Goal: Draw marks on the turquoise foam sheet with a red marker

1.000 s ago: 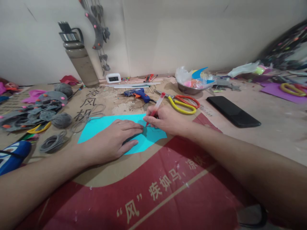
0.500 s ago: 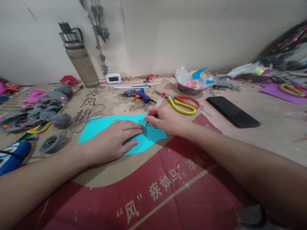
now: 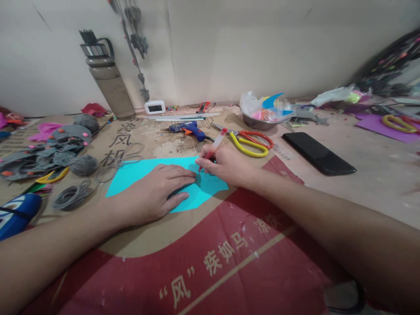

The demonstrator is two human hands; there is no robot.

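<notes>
A bright turquoise sheet of paper [image 3: 138,173] lies on the flattened cardboard [image 3: 147,245]. My left hand [image 3: 160,188] rests flat across the paper, fingers stretched out and thumb apart. My right hand [image 3: 223,164] is closed around a red pen [image 3: 217,141], which leans with its tip down at the paper. A faint curved drawn line shows on the sheet beneath my right hand. Just beyond that hand lie scissors [image 3: 249,144] with one yellow and one red handle.
Behind the paper lies a blue glue gun [image 3: 192,130], with a small white clock [image 3: 155,107] and a tall bottle [image 3: 111,83] farther back. Grey yarn [image 3: 74,194] sits left. A metal bowl [image 3: 262,120] and a black phone [image 3: 318,153] are at right.
The pen in my right hand has shifted very slightly left. My left hand stays in the same spot on the paper.
</notes>
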